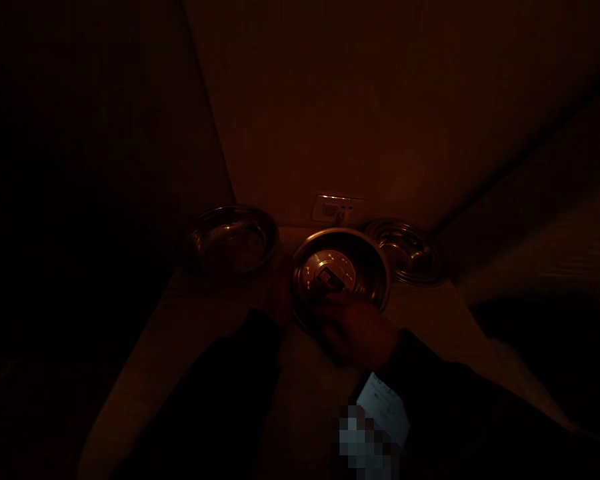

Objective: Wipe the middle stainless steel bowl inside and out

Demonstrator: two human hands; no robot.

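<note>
In dim reddish light, a shiny metal bowl [377, 280] stands in the middle, its mouth tilted toward me. My left hand [279, 293] is at its left side and appears to grip it, though its fingers are mostly lost in the dark. My right hand [355, 327] reaches over the near rim with its fingers curled. Beside those fingertips, against the bowl's inner bottom, is a small dark rectangular piece [329, 277] with a pale patch. Whether the right fingers pinch this piece or only touch it is unclear.
Another metal bowl [230, 243] stands at the left corner of the pale tabletop [145, 353]. Shallow metal dishes [405, 253] sit behind on the right. A wall socket [325, 209] is at the back. A pale, partly pixelated sheet-like thing [384, 407] shows below my right wrist.
</note>
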